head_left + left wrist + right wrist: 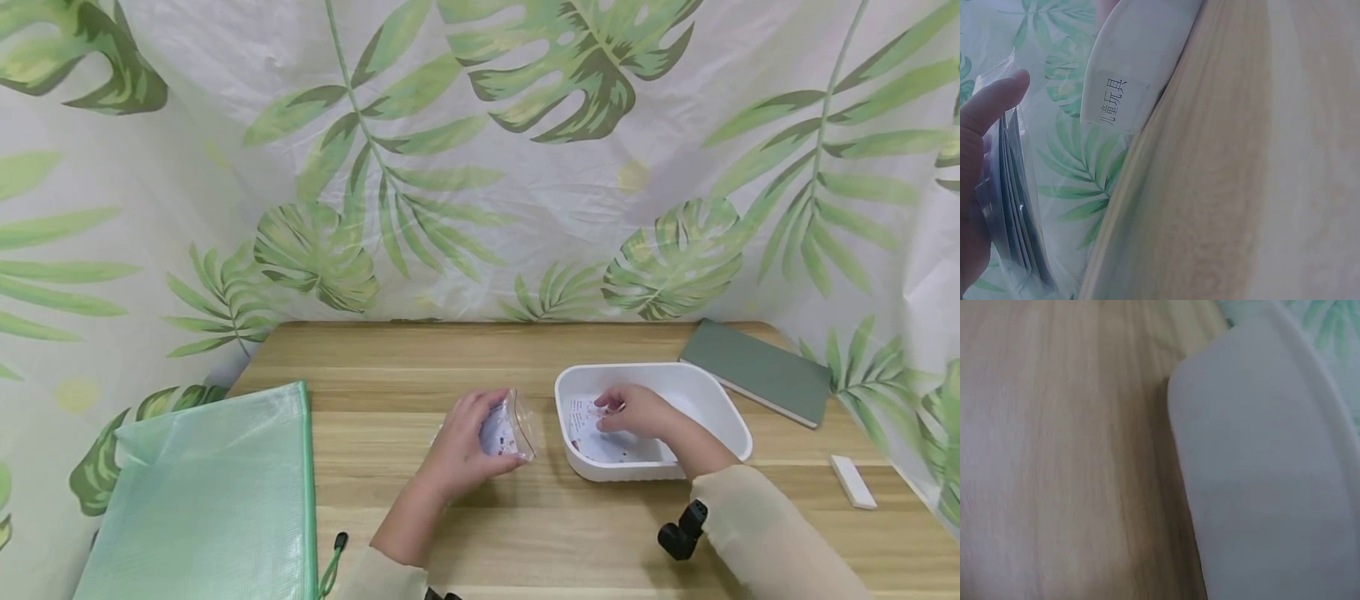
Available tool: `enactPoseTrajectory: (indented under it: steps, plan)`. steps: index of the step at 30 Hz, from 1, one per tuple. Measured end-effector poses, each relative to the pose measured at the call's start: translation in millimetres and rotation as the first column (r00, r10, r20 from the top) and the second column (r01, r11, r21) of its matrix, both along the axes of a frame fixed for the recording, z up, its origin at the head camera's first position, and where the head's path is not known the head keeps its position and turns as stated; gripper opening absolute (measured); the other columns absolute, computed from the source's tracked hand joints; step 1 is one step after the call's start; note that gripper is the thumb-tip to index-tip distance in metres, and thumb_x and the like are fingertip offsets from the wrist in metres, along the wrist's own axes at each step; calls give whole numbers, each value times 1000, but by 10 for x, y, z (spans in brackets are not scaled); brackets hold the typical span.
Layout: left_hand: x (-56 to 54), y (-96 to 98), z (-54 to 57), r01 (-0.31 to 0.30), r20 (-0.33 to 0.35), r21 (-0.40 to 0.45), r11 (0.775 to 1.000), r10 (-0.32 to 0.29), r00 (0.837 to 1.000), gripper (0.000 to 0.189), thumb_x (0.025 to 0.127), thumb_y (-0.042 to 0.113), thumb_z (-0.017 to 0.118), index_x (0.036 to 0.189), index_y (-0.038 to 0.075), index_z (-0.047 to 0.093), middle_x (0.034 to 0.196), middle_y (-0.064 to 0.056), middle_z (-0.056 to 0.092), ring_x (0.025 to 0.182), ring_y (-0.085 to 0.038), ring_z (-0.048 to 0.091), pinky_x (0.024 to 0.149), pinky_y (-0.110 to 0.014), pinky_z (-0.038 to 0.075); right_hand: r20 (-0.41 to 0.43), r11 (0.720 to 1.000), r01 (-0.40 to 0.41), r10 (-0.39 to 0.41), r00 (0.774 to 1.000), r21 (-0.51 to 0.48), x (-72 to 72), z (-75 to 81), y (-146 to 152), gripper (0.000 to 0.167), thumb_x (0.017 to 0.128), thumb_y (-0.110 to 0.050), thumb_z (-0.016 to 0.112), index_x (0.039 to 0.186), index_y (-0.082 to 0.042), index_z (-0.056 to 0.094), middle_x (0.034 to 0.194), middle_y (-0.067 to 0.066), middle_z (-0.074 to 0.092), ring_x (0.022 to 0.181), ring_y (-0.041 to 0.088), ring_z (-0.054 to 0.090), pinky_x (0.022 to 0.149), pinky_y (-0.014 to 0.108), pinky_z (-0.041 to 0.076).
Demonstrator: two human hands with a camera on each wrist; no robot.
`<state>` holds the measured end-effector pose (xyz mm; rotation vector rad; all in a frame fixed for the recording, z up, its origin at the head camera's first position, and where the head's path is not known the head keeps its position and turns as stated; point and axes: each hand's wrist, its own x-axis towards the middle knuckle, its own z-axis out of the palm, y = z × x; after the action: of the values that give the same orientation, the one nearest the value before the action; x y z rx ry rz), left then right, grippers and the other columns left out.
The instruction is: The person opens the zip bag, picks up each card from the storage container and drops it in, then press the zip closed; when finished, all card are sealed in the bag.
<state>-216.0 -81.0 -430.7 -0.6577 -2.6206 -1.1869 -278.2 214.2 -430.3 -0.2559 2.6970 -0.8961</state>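
Note:
My left hand grips a clear plastic bag between thumb and fingers, left of a white basin. Several thin flat cards stand inside this bag, seen edge-on in the left wrist view. My right hand reaches over the basin's near rim into its left half. There, thumb and forefinger are bent and apart, close over a printed white card with small text and coloured marks. The right wrist view shows only the basin's outer wall and the wooden table, not the hand.
A grey-green book lies behind the basin at the right. A small white block is on the table's right side. At the left lies a green mesh zip pouch with a cord pull. Leaf-patterned cloth hangs behind the table.

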Motion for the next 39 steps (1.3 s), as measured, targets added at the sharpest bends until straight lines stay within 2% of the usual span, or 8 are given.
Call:
enactPoseTrajectory:
  steps: [10,14,21,26,28,32,36,39]
  plan:
    - [-6,-11,-6,2,8,-8,1000,-2,1000,86,64,30,89,139,12,52,131,-7,57,121,-26,51,100,-47,45,-11,982,-35,38,999,183,-108,-121,-36,47,70,-29,87,106,-8,64,107,13,62,99,26,57,93,46,46]
    - [-8,-16,-1,4,14,-10,1000,-4,1000,86,64,31,89,139,13,51,132,-7,56,122,-27,50,101,-47,45,-23,980,-38,43,999,196,-110,-129,-35,47,70,-28,88,102,-6,62,101,11,60,93,25,55,86,42,46]
    - [-15,-14,-5,-7,46,2,1000,7,999,87,64,30,89,140,15,51,135,-7,55,124,-27,49,102,-47,43,-1,985,17,-17,1000,170,-93,-128,-25,42,70,-26,87,91,-6,56,84,5,54,80,20,50,71,30,39]
    - [-16,-15,-17,-12,43,5,1000,12,999,86,64,30,89,140,15,52,134,-7,55,124,-27,49,102,-47,43,-25,994,39,-37,999,99,-52,-78,46,26,78,-16,79,88,-4,58,80,5,56,74,18,52,67,28,41]
    - [-17,-15,-23,-12,44,5,1000,12,999,86,64,30,89,140,15,51,134,-6,55,124,-27,49,102,-47,43,-10,998,44,-44,999,50,-25,-30,87,20,83,-12,74,97,-1,64,80,6,59,71,16,55,65,27,45]
    - [-13,-16,-19,-14,41,5,1000,14,999,86,64,30,89,140,15,51,134,-6,55,123,-26,49,101,-47,44,50,995,82,-79,996,-60,36,106,185,29,91,-9,63,117,2,66,79,8,61,65,15,60,62,29,53]
    - [-13,-19,-13,-18,38,5,1000,18,999,86,64,29,89,139,15,52,133,-7,55,123,-27,49,102,-48,44,41,976,128,-123,992,-178,135,267,268,35,94,-12,60,125,4,62,82,8,64,69,14,62,65,28,56]
    - [-15,-21,-14,-18,28,0,1000,18,999,86,64,30,89,139,14,52,133,-8,55,123,-28,49,102,-48,44,2,939,180,-188,982,-293,257,396,280,41,95,-13,58,132,4,56,85,9,63,72,12,64,67,25,57]
